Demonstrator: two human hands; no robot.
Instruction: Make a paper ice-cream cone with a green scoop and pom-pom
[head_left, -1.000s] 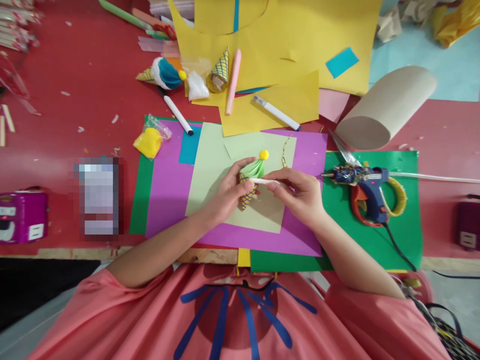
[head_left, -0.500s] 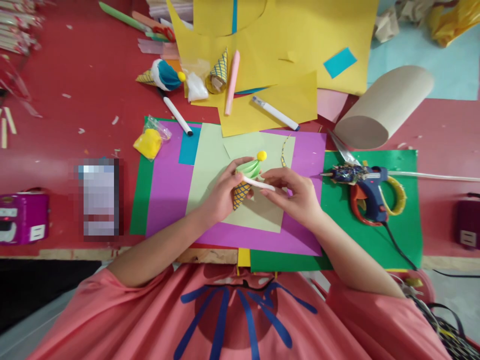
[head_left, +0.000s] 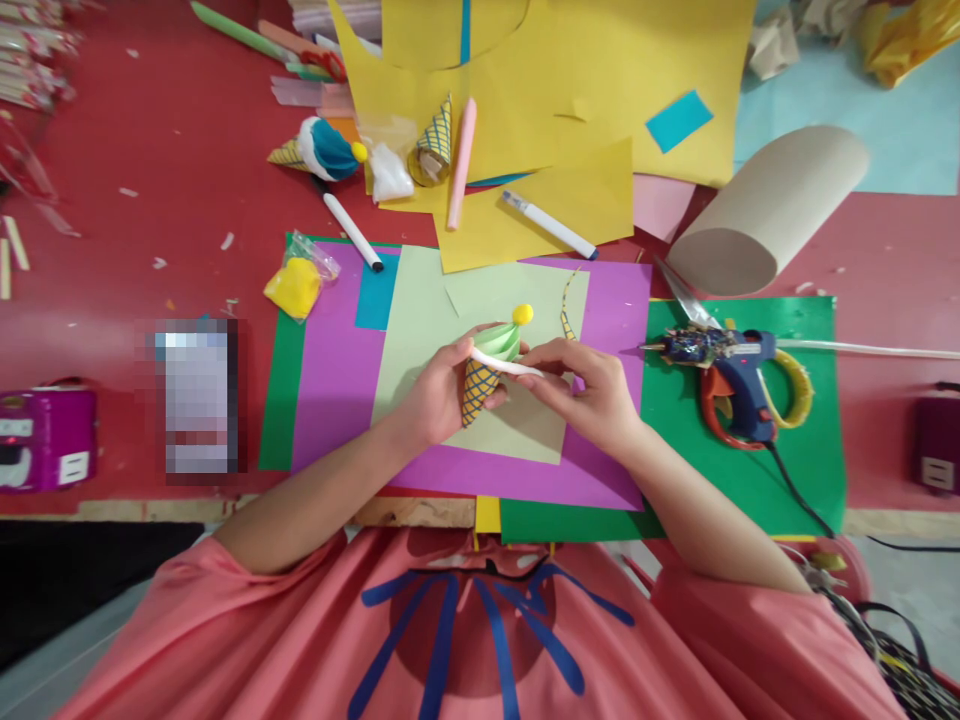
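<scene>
My left hand [head_left: 439, 395] holds a paper ice-cream cone [head_left: 480, 380] with a yellow lattice cone, green folded top and a small yellow pompom [head_left: 523, 314]. A thin white strip [head_left: 510, 366] lies across the seam between cone and green top, and my right hand [head_left: 592, 390] pinches its right end. Both hands work over a pale green sheet [head_left: 420, 330] lying on a purple sheet [head_left: 330, 370].
A blue glue gun [head_left: 731, 375] lies on green paper [head_left: 810, 460] to the right, near scissors and a cardboard roll [head_left: 765, 205]. Yellow sheets [head_left: 585, 90], two white markers, a pink stick, finished cones [head_left: 319, 148] and a bag of yellow pompoms [head_left: 296, 283] lie behind.
The cone has turned in my left hand, its tip swinging down and left. The white strip has been drawn closer around the rim, and my right hand has shifted slightly left.
</scene>
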